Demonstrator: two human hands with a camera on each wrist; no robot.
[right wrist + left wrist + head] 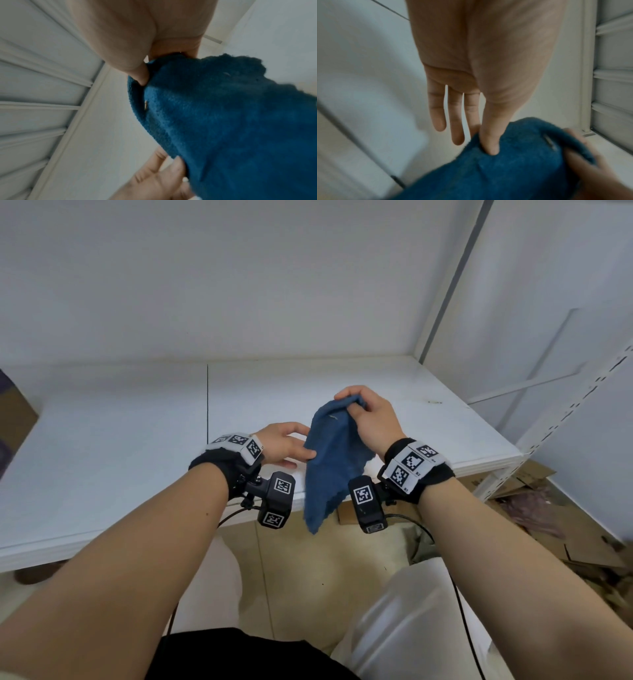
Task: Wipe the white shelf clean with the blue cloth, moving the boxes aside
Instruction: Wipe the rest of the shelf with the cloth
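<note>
The blue cloth [329, 460] hangs in the air over the front edge of the white shelf [120, 440]. My right hand [349, 402] grips its bunched top corner, fingers curled round the fabric [223, 121]. My left hand [303, 445] is at the cloth's left edge, thumb pressed into the front of the cloth [513, 169]. Its index finger is hidden behind the cloth and its other fingers [457, 129] stay straight and free. A cardboard box [13, 419] shows partly at the shelf's far left edge.
A perforated white upright [579, 405] stands at the shelf's right front corner. Flattened cardboard [548, 508] lies on the floor to the right. The wall is close behind the shelf. A seam [207, 402] crosses the shelf board.
</note>
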